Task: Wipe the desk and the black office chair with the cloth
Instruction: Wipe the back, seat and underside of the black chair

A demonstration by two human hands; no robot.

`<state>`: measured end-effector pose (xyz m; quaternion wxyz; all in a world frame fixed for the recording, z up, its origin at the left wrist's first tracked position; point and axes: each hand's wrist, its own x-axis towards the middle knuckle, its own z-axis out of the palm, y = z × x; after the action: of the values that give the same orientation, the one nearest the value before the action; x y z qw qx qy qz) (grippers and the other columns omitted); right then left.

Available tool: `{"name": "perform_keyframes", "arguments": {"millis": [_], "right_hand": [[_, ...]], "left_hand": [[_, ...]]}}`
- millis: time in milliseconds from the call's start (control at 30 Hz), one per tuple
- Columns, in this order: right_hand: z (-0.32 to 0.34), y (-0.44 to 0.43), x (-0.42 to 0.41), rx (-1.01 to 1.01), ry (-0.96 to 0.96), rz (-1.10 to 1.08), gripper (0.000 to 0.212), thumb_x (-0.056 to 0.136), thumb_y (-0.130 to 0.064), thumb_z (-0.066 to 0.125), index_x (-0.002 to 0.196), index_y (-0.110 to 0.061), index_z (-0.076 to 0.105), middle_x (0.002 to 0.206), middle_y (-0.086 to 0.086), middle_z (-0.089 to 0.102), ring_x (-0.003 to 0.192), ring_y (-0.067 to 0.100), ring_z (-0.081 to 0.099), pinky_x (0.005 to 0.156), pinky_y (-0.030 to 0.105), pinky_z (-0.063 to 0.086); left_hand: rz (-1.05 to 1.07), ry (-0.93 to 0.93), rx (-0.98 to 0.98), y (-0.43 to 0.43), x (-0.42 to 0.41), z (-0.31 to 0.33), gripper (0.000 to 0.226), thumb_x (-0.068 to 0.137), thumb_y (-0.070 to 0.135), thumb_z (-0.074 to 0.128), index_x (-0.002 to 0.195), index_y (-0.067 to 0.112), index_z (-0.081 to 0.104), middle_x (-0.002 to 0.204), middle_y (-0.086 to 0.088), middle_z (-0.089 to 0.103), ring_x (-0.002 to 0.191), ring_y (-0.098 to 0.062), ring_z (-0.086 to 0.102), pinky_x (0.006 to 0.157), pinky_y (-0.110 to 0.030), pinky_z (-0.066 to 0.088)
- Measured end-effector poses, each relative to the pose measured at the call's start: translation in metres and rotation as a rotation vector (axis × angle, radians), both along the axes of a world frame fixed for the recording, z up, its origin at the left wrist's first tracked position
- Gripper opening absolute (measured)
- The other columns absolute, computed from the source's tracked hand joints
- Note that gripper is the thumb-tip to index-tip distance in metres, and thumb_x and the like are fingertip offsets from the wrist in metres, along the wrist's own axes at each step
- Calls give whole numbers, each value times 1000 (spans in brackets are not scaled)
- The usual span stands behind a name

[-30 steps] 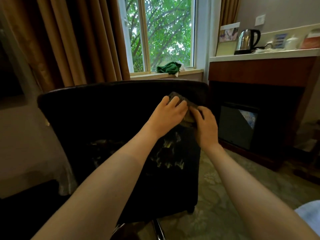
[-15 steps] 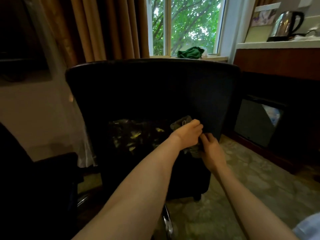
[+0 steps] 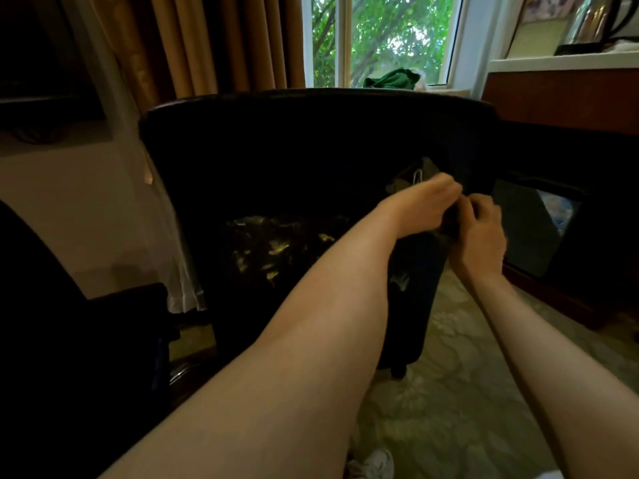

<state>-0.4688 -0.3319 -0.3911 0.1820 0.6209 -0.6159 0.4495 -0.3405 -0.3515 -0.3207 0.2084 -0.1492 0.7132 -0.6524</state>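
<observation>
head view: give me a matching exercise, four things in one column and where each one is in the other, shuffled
1 dark cloth
2 green fabric
3 kettle
4 curtain

a on the windowsill
b left of the window
c on the white counter
d gripped by the left hand and right hand

Pairs: 1-d, 2-a, 3-c, 4-b

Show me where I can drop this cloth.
Bare carpet between the chair and the cabinet is the widest patch. The chair's top edge is also bare. Crowded: the counter, with the kettle, and the sill end under the green cloth.
</observation>
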Motion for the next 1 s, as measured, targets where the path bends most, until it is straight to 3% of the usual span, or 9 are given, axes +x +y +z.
{"name": "perform_keyframes", "arguments": {"millis": [67,200,433,567,667,800,900,1000], "right_hand": [[1,-11,2,44,-45,7,41,90,-18,45,128,-3,50,124,24,47,110,42,46,85,50,45],[-25,-33,13,39,-24,-57,48,90,-6,53,136,-3,41,132,21,44,116,37,42,86,44,43],[-70,-43,21,-3,-155,22,49,79,6,55,128,6,49,123,28,51,107,45,51,88,50,48],[-93,-38,30,219,-139,147,58,79,-3,62,135,-4,44,126,20,48,106,39,50,83,45,48],[-98,-34,35,438,82,173,59,84,-10,61,138,-8,39,126,18,45,107,39,50,75,43,48],[-88,-23,28,182,198,49,63,55,0,81,115,0,61,97,23,61,74,41,61,57,41,53],[-85,-22,17,-6,98,-51,60,57,7,77,115,0,60,98,23,61,78,41,62,66,42,54],[-86,-22,5,-19,-60,-87,56,69,6,70,122,-3,55,111,25,57,91,43,58,78,44,50]], "left_hand": [[-32,3,-29,-9,2,1,30,91,12,44,116,14,60,116,1,52,111,-18,45,92,-27,36],[-103,21,-75,-22,13,-12,30,89,17,47,116,18,62,119,5,52,112,-15,46,92,-25,38],[-135,23,-8,-20,21,-29,33,88,25,53,120,23,63,118,9,54,107,-10,50,88,-24,40],[-64,-23,65,-15,33,-58,37,92,14,47,127,11,54,128,0,48,117,-18,45,95,-28,37],[-6,52,130,-16,46,-73,40,92,14,48,131,10,49,134,-4,45,123,-23,41,101,-34,35],[24,205,145,-13,46,-72,43,94,14,44,137,8,42,134,-7,45,123,-27,42,102,-38,35],[-99,278,131,-17,37,-61,45,87,26,58,131,17,54,124,2,57,111,-18,54,91,-29,43],[-171,337,164,-21,19,-57,45,72,38,70,116,28,66,110,12,65,98,-9,60,82,-24,46]]}}
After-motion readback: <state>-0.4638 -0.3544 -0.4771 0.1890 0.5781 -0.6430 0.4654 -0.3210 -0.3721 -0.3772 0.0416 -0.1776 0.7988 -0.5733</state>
